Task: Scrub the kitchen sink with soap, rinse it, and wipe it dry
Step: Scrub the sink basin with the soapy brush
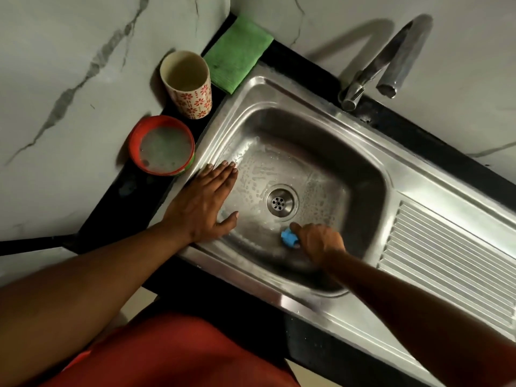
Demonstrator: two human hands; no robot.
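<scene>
Head view: steel sink (363, 141), wet basin floor with suds and droplets around the drain (279, 201). Right hand (321, 241) has its fingers curled round a blue scrubber (289, 237) and presses it on the basin floor at 5 o'clock of the drain. Left hand (208, 203) lies flat, fingers together, thumb spread, on the sink's 9 o'clock rim. Red bowl (133, 142) at 9 o'clock holds cloudy soapy water. Floral cup (195, 99) at 10 o'clock, upright, contents unclear. Green cloth (237, 51) at 11 o'clock, faucet (391, 60) at 1 o'clock.
</scene>
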